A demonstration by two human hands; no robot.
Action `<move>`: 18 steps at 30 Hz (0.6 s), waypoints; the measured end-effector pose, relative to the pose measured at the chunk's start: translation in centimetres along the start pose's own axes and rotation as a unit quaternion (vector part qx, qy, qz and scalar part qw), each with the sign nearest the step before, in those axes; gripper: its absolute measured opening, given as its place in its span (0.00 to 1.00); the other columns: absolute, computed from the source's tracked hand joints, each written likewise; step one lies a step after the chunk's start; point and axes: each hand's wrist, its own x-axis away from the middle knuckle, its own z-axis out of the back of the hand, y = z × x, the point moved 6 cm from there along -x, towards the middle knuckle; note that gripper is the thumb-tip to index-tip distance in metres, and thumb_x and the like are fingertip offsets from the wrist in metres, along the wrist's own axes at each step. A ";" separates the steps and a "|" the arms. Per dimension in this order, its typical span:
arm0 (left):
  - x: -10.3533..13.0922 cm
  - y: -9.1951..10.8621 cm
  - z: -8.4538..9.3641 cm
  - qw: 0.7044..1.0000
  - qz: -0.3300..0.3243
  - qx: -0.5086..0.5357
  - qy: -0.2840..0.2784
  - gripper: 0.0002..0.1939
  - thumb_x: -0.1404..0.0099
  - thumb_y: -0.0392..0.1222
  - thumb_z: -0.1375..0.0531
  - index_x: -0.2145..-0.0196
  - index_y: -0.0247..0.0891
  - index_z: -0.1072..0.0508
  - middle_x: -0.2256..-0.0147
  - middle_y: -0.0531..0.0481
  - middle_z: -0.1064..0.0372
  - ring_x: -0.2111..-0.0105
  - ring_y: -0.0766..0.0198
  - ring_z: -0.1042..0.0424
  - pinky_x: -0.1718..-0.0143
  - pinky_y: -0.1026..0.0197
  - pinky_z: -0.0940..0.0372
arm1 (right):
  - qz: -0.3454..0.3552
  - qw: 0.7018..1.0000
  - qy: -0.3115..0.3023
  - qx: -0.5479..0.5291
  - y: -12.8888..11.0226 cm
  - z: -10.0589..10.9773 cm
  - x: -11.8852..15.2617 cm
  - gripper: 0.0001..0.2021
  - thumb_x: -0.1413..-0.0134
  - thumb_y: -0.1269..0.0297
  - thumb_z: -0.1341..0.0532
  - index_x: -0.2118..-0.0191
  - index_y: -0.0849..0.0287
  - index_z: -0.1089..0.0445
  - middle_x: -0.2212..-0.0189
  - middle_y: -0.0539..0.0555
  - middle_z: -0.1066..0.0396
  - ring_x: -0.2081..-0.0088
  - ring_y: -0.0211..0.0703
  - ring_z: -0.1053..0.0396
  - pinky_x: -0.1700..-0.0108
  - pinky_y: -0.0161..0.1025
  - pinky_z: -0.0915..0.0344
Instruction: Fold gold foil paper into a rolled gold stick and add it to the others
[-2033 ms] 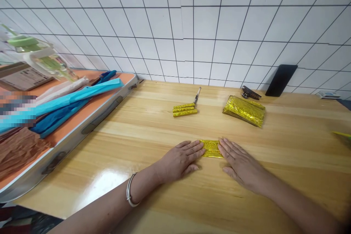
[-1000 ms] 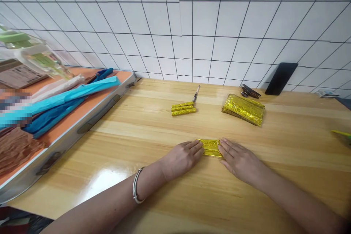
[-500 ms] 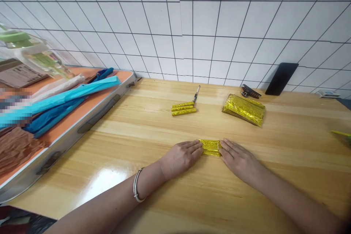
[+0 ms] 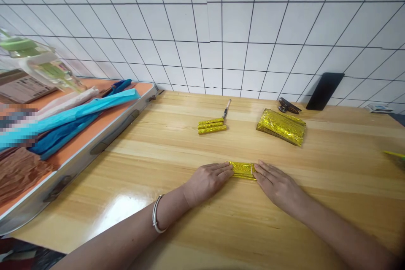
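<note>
A folded strip of shiny gold foil paper (image 4: 242, 169) lies on the wooden table between my hands. My left hand (image 4: 209, 181), with a silver bangle at its wrist, grips the strip's left end, fingers together over it. At the other end, my right hand (image 4: 278, 184) has its fingers bent over the foil. Both thumbs are mostly hidden. A narrow whitish patch shows on the strip near my right fingertips. Beyond it lie three thin gold foil rolls (image 4: 211, 126) side by side. Farther right rests a stack of gold foil sheets (image 4: 281, 126).
A pen (image 4: 227, 109) touches the rolls. Behind the foil stack are a dark claw hair clip (image 4: 289, 106) and a black phone (image 4: 325, 91) leaning on the tiled wall. At left, an orange-topped case (image 4: 126, 120) carries coloured crepe paper (image 4: 104, 103) and a green-lidded bottle (image 4: 41, 61).
The foil strip looks slightly narrower, its near edge folded farther in. Both hands stay at its ends, with only small finger shifts.
</note>
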 end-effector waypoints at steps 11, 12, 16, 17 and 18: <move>0.5 -0.9 0.2 0.979 0.131 0.131 0.082 0.13 0.33 0.36 0.48 0.52 0.40 0.32 0.53 0.46 0.30 0.52 0.62 0.30 0.50 0.58 0.35 | -0.076 0.989 0.047 -0.121 1.7 0.5 0.0 0.13 0.44 0.72 0.44 0.54 0.56 0.29 0.51 0.55 0.30 0.48 0.46 0.34 0.46 0.45 0.35; 0.5 -1.0 0.2 0.977 0.142 0.134 0.088 0.12 0.33 0.37 0.47 0.53 0.41 0.31 0.53 0.46 0.30 0.53 0.62 0.30 0.50 0.58 0.35 | -0.077 0.988 0.043 -0.128 1.8 0.4 0.0 0.13 0.44 0.72 0.44 0.54 0.56 0.30 0.51 0.55 0.30 0.47 0.45 0.35 0.45 0.45 0.35; 0.5 -1.0 0.2 0.971 0.175 0.125 0.103 0.09 0.34 0.38 0.45 0.56 0.42 0.30 0.54 0.48 0.28 0.56 0.62 0.28 0.52 0.58 0.34 | -0.081 0.985 0.031 -0.152 2.1 0.2 0.1 0.13 0.43 0.72 0.45 0.54 0.57 0.30 0.50 0.55 0.30 0.47 0.44 0.35 0.45 0.44 0.36; 0.5 -0.9 0.3 0.971 0.180 0.117 0.107 0.08 0.34 0.38 0.45 0.57 0.43 0.30 0.55 0.49 0.28 0.57 0.62 0.28 0.50 0.56 0.36 | -0.083 0.983 0.030 -0.158 2.2 0.2 0.1 0.13 0.43 0.72 0.45 0.54 0.57 0.30 0.51 0.55 0.30 0.47 0.44 0.35 0.45 0.45 0.36; 0.5 -0.8 0.3 0.970 0.185 0.108 0.111 0.08 0.34 0.38 0.44 0.58 0.43 0.30 0.56 0.50 0.27 0.58 0.62 0.27 0.48 0.54 0.38 | -0.086 0.982 0.031 -0.164 2.3 0.2 0.1 0.13 0.43 0.72 0.45 0.54 0.57 0.30 0.51 0.55 0.30 0.47 0.44 0.35 0.45 0.45 0.36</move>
